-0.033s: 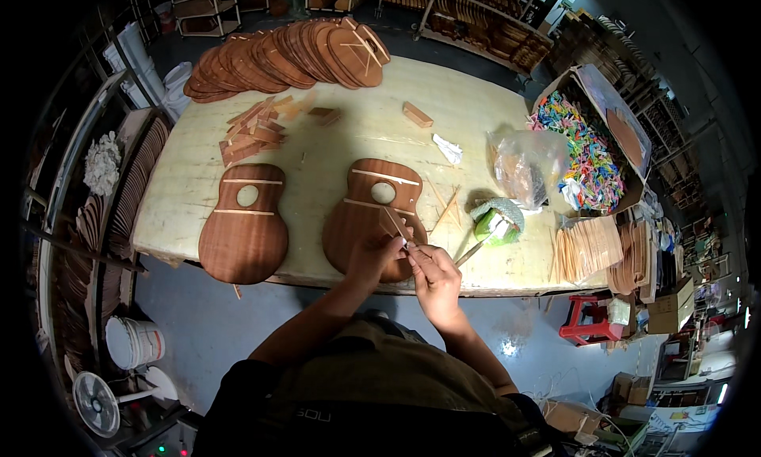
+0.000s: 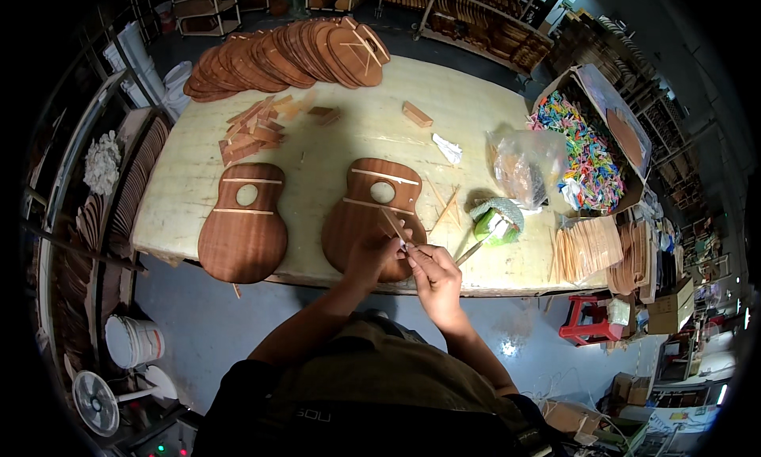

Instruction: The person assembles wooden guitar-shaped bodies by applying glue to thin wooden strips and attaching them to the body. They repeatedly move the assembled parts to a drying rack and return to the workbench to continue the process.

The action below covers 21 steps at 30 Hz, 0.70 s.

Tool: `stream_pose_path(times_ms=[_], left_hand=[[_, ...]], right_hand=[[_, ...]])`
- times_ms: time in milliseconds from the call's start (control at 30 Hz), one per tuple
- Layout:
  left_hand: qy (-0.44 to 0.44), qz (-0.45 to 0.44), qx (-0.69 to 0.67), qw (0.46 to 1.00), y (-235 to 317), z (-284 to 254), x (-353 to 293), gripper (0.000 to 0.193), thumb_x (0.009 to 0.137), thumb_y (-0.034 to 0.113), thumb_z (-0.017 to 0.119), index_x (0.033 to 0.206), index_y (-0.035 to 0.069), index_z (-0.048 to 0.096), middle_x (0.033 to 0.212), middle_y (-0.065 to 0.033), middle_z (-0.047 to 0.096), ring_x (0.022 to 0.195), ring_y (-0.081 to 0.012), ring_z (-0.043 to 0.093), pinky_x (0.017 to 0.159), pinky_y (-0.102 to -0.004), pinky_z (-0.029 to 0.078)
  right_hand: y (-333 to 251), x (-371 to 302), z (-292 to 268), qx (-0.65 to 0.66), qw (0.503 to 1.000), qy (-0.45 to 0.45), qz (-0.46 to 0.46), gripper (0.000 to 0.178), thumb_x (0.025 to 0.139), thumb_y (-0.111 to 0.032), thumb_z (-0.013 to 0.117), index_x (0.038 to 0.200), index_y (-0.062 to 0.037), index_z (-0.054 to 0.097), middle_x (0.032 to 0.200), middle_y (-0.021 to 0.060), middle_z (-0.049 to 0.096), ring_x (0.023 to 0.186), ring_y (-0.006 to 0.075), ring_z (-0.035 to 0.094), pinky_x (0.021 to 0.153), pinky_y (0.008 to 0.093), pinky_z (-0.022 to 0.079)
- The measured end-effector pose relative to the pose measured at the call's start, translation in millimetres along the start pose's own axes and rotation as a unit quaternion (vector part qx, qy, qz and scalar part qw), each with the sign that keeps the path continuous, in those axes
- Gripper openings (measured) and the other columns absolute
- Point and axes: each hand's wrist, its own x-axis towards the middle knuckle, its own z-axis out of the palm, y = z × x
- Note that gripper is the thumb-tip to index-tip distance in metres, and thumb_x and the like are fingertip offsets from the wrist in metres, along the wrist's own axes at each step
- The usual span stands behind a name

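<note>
My left hand (image 2: 376, 257) is closed on a thin wooden strip (image 2: 393, 221), which slants up over the lower half of a brown ukulele-shaped top board (image 2: 349, 219). Against its fingertips, my right hand (image 2: 436, 275) is closed in a pinch. What sits in that pinch, near the strip's lower end, is too small to make out; a speck of white shows there. The board has a round sound hole and two pale braces across it. A matching braced board (image 2: 242, 243) lies to the left. Right of my hands, a stick-like handle (image 2: 473, 251) leans at a green tub (image 2: 501, 229).
Stacked top boards (image 2: 285, 57) and loose wood blocks (image 2: 255, 130) occupy the table's far left. At right are a plastic bag (image 2: 523, 168), a box of colourful clips (image 2: 583, 156) and bundled wood strips (image 2: 590, 249). A red stool (image 2: 588, 321) stands below the table's edge.
</note>
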Motion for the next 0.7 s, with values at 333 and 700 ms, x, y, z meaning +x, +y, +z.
stream_pose_path(times_ms=[333, 700], left_hand=[[-0.024, -0.127, -0.030, 0.991, -20, -22, -2, 0.039, 0.096, 0.023, 0.054, 0.129, 0.002, 0.048, 0.116, -0.0107, 0.059, 0.104, -0.0259, 0.061, 0.090, -0.0427, 0.050], [-0.145, -0.241, -0.152, 0.948, -3, -31, -2, 0.046, 0.100, 0.035, 0.043, 0.131, 0.001, 0.046, 0.120, -0.0090, 0.059, 0.105, -0.0236, 0.061, 0.082, -0.0336, 0.054]], right_hand=[[68, -36, -7, 0.164, 0.944, 0.100, 0.267, 0.033, 0.083, -0.010, 0.070, 0.111, 0.0041, 0.059, 0.102, 0.0125, 0.060, 0.086, 0.0189, 0.056, 0.079, 0.0309, 0.047], [166, -42, -27, 0.352, 0.788, 0.179, 0.473, 0.022, 0.096, -0.021, 0.057, 0.106, -0.0019, 0.062, 0.074, -0.0004, 0.054, 0.056, 0.0086, 0.047, 0.050, 0.0229, 0.036]])
